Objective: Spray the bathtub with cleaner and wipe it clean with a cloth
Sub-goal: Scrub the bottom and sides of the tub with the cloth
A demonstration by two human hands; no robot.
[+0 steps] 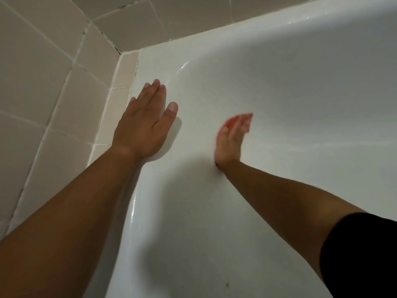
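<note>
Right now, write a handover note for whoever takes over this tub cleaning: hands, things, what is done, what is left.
Left hand: flat, fingers straight, resting on the rim of the bathtub beside the tiled wall; holds nothing.
Right hand: blurred, fingers straight, pressing a red cloth on the tub's inner wall.
Cleaner: no bottle in view.
Done: wet glints on the rim suggest spraying; wiping is under way.
Left: the area wiped cannot be told; a dark speck low down likely needs a pass.
</note>
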